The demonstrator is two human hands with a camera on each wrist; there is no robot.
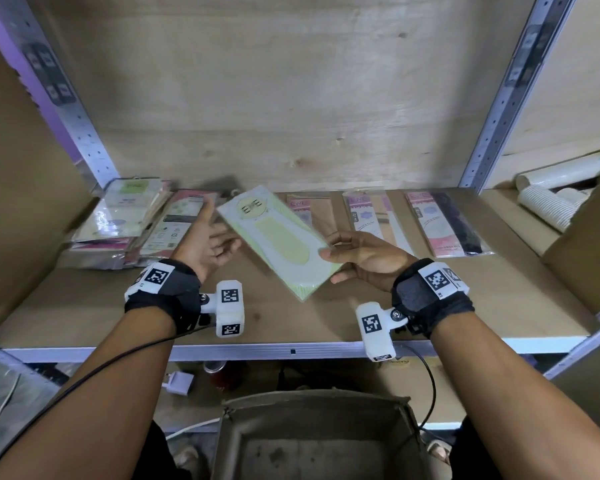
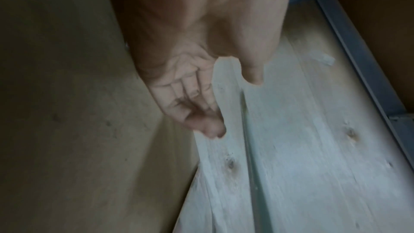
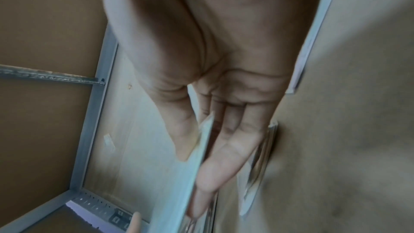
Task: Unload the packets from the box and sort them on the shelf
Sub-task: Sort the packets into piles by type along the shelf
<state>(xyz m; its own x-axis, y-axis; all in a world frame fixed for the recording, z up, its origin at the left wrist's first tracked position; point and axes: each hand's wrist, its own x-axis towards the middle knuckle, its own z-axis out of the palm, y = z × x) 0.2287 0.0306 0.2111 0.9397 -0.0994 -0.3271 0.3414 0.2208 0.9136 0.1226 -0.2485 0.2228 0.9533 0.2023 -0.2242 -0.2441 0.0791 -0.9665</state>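
Fingers of the right hand pinch the green packet's near end (long axis slanting away leftward); the left hand, spread and empty, waits beside it.

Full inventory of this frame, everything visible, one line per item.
held packet: 1, pale green and white, above the shelf board, pinched at its near end by the right hand
stacked packets: a pile, count unclear, pink and pale green, shelf left end
flat packets: 3, pink-labelled, side by side at the shelf back, right of centre
shelf: 1, wooden board, grey metal frame
paper cups: stacks, white, lying on their sides, far right
cardboard box: 1, brown, open, below the shelf
charger plug: 1, white, below the shelf edge
left hand: open, holds nothing
right hand: grip on the held packet
wrist cameras: 2, white, on black straps
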